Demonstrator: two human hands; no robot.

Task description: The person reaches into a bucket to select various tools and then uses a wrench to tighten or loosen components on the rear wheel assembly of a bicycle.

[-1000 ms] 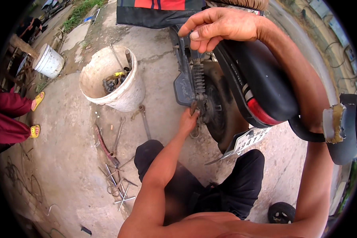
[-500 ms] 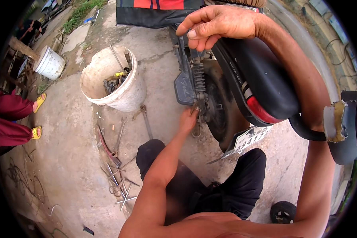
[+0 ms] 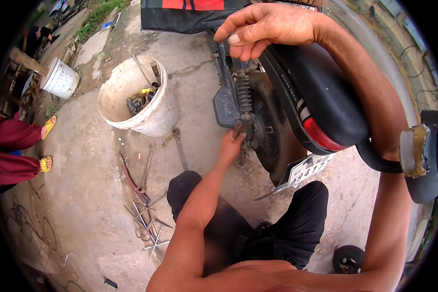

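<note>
I crouch behind a black scooter (image 3: 321, 107) and look down at its rear wheel (image 3: 270, 141). My left hand (image 3: 230, 146) reaches to the lower mount of the rear shock absorber (image 3: 242, 97), fingers closed around the bolt area there; what it grips is hidden. My right hand (image 3: 267, 24) rests on top of the scooter's body above the shock spring, fingers curled over the edge. A number plate (image 3: 306, 169) hangs under the red tail light (image 3: 321, 138).
A white bucket (image 3: 153, 119) with tools in it stands on the concrete to the left. Wrenches (image 3: 180, 148) and several loose tools (image 3: 143, 214) lie beside my left knee. A smaller white pail (image 3: 61, 80) and a person's feet in yellow sandals (image 3: 46, 146) are at far left.
The view has shifted slightly. My left hand stays at the shock's lower mount and my right hand stays on the scooter's body.
</note>
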